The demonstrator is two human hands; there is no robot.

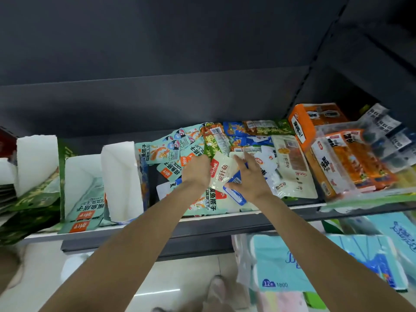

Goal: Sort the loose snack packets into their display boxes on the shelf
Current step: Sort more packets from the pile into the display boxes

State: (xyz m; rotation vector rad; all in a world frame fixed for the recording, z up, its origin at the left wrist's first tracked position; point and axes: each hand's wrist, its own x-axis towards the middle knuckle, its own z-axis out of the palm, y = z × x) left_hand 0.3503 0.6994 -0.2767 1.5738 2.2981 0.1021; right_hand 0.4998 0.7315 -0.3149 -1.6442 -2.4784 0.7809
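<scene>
The left hand covers its own fingertips and part of the pale packet. Right of that packet, the orange box and clear bags are blurry. The red thing is cut off, far left.

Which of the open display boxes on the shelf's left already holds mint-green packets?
The middle white-lined cardboard display box, with mint-green fish-snack packets leaning inside; the tall white-lined box beside it shows none.

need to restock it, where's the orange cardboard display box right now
In the head view the orange cardboard display box stands at the shelf's right rear, right of the loose packet pile, with clear orange packets beside it.
</scene>
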